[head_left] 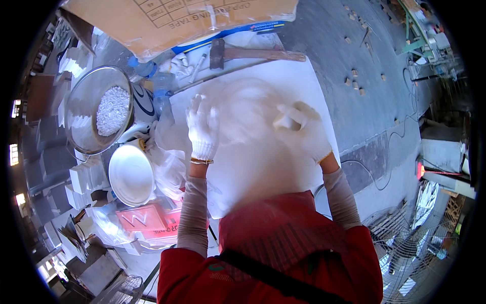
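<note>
Both hands wear white knit gloves, over a white board [228,175]. My left hand [202,129] is at the board's left side, its fingers pointing away and slightly apart, gripping nothing I can see. Opposite it, my right hand [306,131] has its fingers bent in a pinch-like curl. A yellowish patch shows at its fingertips; whether that is a small held thing or stained glove I cannot make out. Between the hands lies a hazy, see-through white bundle [248,106], perhaps thin plastic film or fibre, blurred at its edges.
A hammer [263,54] with a wooden handle lies along the board's far edge, before a large cardboard box [202,23]. Left stand a clear bowl [76,109] with white pellets, a plastic bottle [163,88] and a white round container [130,175]. Wood bits [354,72] litter the floor right.
</note>
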Available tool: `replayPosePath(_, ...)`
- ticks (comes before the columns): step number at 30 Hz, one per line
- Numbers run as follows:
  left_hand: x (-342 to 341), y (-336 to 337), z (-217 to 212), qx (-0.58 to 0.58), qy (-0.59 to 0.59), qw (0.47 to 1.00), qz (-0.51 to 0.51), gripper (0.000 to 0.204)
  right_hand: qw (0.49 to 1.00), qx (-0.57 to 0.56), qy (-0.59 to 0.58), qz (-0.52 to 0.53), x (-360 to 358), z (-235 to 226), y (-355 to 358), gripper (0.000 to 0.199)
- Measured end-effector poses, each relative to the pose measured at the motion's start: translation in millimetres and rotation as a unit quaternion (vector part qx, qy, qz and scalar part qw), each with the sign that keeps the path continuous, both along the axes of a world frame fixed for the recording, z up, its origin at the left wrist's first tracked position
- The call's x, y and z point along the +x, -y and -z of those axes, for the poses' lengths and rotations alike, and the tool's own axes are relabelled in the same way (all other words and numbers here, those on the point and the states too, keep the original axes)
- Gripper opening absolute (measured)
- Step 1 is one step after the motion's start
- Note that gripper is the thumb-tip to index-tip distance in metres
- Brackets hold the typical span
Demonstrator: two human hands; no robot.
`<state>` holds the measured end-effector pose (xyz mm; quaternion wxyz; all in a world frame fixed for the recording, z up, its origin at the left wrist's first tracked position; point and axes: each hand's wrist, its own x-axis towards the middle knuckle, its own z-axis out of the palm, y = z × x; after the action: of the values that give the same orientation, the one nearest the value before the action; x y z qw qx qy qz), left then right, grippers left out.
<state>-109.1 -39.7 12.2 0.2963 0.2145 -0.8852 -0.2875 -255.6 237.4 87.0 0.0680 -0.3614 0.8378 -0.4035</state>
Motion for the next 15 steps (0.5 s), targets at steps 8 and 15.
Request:
replayPosePath(8, -3.6, 21.3, 0.5, 0.086, -0.017, 0.996, 0.035, 0.044, 0.92, 0.298, -0.214, 0.138, -101.6, 27.4, 36.3, 0.055)
replayPosePath(15, -45.4, 43.3, -3.4, 0.057, 0.0, 0.986, 0.159, 0.037, 0.966, 0.037, -0.247, 0.069, -77.6, 54.6, 35.1, 0.052)
